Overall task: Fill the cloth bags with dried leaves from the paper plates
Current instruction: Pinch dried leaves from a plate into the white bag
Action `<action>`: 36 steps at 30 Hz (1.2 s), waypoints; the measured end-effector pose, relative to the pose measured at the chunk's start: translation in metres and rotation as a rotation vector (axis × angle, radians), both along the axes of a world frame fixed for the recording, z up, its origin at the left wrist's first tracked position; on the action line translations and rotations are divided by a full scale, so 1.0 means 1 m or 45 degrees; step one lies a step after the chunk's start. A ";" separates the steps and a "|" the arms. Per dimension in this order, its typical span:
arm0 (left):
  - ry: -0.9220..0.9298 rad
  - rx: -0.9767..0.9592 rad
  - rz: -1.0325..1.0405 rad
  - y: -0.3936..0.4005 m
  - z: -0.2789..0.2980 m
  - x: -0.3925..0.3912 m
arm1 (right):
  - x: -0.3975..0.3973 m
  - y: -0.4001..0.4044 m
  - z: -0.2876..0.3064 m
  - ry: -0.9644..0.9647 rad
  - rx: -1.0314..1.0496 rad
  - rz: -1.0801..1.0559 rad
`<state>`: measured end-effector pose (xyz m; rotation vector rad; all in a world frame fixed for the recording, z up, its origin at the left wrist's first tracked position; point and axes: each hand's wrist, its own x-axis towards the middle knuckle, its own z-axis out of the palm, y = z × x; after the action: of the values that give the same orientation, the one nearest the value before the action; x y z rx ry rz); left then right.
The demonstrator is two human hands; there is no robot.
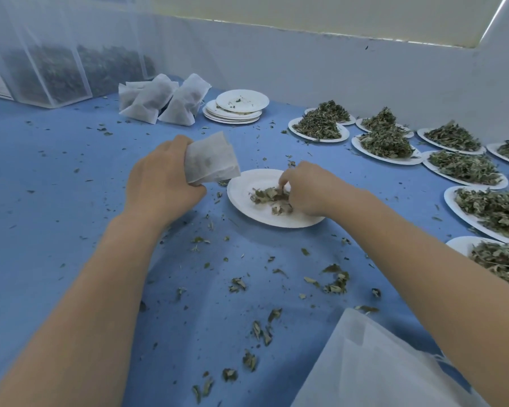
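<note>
Leaves point(272, 198), the last small clump on the nearest working plate point(247, 212), lie directly under the right hand point(309, 190), whose fingers curl down and pinch into them. Nearer than all this, crumbs of leaf are scattered over the blue table point(56, 201), and a sheet of white cloth point(373, 368) lies at the near right corner.

Just left of the plate, the left hand point(159, 186) grips a cloth bag point(210, 161), fingers wrapped round its lower part, the bag's long side running up and away to the right. Its plate-side end hangs just over the plate's left rim, though I cannot tell from here how wide the mouth stands. The clump is therefore to the right of the bag and slightly nearer, so the coming move looks like a short carry leftward by the right hand, which is the nearer one.

Further right stand the heaped plates point(388, 145), well apart. At the back lie filled bags point(162, 98) beside a stack of emptied plates point(235, 111).
</note>
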<state>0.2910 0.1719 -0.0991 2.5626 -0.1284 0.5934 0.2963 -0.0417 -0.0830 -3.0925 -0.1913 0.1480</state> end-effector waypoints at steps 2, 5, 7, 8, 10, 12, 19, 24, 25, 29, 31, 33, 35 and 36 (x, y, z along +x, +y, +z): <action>0.009 -0.006 0.014 0.002 0.000 0.001 | -0.002 0.003 0.000 -0.013 0.095 0.052; 0.014 -0.010 0.020 0.003 -0.001 0.001 | -0.005 0.005 0.007 -0.023 0.212 0.115; 0.012 -0.018 0.022 0.002 -0.001 0.000 | -0.007 0.008 0.010 0.016 0.257 0.178; 0.013 -0.022 0.024 0.002 -0.001 0.000 | -0.008 0.010 0.010 0.056 0.269 0.216; 0.020 -0.021 0.026 0.003 0.000 0.000 | -0.010 0.015 0.009 0.126 0.249 0.278; 0.032 -0.022 0.028 0.003 0.000 0.001 | -0.012 0.015 0.007 0.112 0.224 0.314; 0.051 -0.008 0.027 0.001 0.000 0.000 | -0.019 -0.003 0.008 -0.042 0.267 0.414; 0.053 0.004 0.021 0.000 0.000 -0.001 | -0.018 -0.007 0.012 0.049 0.195 0.194; 0.055 0.006 0.017 0.000 0.000 -0.001 | -0.018 -0.004 0.010 0.052 0.170 0.145; 0.066 0.028 -0.008 -0.003 0.000 -0.002 | -0.019 0.011 0.001 -0.048 0.207 0.154; 0.072 0.041 -0.024 -0.006 0.000 -0.002 | -0.020 0.014 0.001 -0.086 0.241 0.179; 0.075 0.056 -0.035 -0.008 0.000 -0.003 | -0.020 0.015 0.002 -0.089 0.290 0.162; 0.083 0.063 -0.051 -0.009 -0.001 -0.003 | -0.021 0.015 0.002 -0.102 0.349 0.152; 0.088 0.061 -0.060 -0.010 -0.001 -0.004 | -0.021 0.015 0.002 -0.103 0.380 0.150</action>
<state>0.2872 0.1617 -0.1003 2.6155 -0.1807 0.4886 0.2750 -0.0263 -0.0810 -2.7919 -0.3626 -0.0037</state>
